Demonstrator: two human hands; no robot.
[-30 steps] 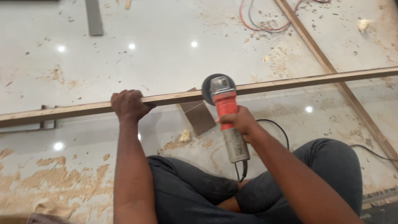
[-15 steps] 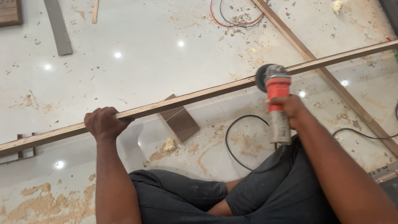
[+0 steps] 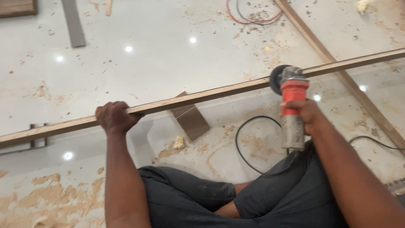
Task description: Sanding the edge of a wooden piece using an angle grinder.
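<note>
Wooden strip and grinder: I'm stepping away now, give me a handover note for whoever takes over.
Left hand: gripped over the long wooden strip, holding it above the floor.
Right hand: wrapped around the orange-and-grey angle grinder; its disc sits against the strip near the right end.
Black cord loops on the floor beside the knee.
Done: sawdust lies on the floor.
Left: cannot tell how much of the strip is worked.

We are in a room under fit-out, used as a makeshift carpentry site. We see a glossy tiled floor (image 3: 177,63) strewn with sawdust (image 3: 55,202) and wood chips, long wooden battens (image 3: 202,96) laid across it, offcuts (image 3: 190,119) and a grey strip (image 3: 74,23) lying about, loose cables (image 3: 253,17), and a corded grinder (image 3: 291,105) at work on the wood.
</note>
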